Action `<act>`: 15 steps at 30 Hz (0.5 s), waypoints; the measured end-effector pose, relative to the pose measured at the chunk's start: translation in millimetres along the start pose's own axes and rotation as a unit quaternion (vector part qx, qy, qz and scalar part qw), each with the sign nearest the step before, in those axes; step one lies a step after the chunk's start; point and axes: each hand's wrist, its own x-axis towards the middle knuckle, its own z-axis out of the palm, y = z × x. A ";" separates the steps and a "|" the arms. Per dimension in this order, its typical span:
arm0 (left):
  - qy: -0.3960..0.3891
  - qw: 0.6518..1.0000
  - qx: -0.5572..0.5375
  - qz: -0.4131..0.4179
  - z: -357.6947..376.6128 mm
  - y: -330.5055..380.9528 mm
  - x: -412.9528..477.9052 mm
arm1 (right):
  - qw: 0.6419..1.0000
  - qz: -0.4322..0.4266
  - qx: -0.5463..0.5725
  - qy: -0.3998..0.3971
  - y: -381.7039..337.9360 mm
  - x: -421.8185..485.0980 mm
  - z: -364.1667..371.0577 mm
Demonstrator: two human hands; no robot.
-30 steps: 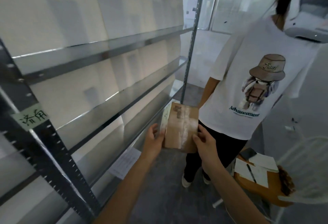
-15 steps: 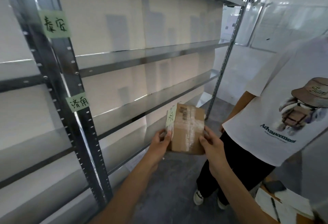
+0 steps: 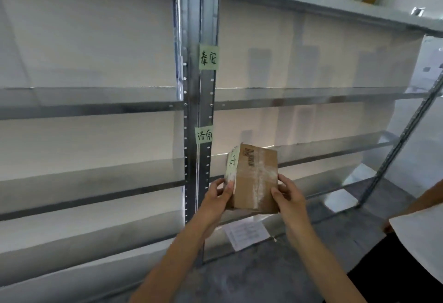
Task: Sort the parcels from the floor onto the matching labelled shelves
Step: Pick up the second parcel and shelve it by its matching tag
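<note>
Both hands — left hand (image 3: 217, 198) and right hand (image 3: 288, 197) — grip a taped cardboard parcel (image 3: 254, 180) before a metal shelf rack (image 3: 202, 101) bearing two green labels (image 3: 208, 57) — handwritten.

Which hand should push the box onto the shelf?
Probably the right hand: it grips the parcel in front of the open shelf, while the left hand sits close to the metal post.

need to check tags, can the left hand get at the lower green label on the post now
Likely yes, once freed: the left hand grips the box along with the right hand, so it must let go first. The lower green label sits above it on the post, nothing between.
</note>
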 end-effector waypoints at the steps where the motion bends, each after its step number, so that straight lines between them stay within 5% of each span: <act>1: 0.012 1.000 -0.002 0.002 -13.2 0.6 -5.8 | 1.000 0.004 -0.002 -0.013 -3.4 -3.9 12.6; 15: 0.161 0.985 -0.039 0.057 -219.3 18.9 -140.7 | 0.974 -0.017 0.024 -0.225 -53.0 -109.5 210.1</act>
